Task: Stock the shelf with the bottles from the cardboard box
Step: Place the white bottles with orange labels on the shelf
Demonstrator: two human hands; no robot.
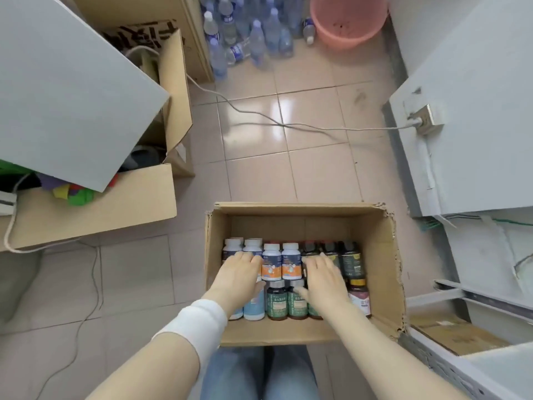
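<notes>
An open cardboard box [380, 255] sits on the tiled floor in front of my knees. Several supplement bottles lie inside it in two rows: white-capped bottles with orange-and-blue labels [281, 262], dark bottles [350, 259], green-labelled bottles [277, 300] and a red-labelled one [359, 295]. My left hand [238, 277] lies flat on the white bottles at the left of the box, fingers spread. Over the dark bottles at centre right rests my right hand [323, 280], fingers also apart. Neither hand has closed around a bottle. The grey metal shelf [490, 368] stands at the right.
Larger cardboard boxes [95, 209] with coloured items stand at the left under a grey panel. A white cable [288, 125] crosses the floor to a wall socket [427, 118]. Several water bottles [245, 33] and a pink bucket [347, 20] stand at the back.
</notes>
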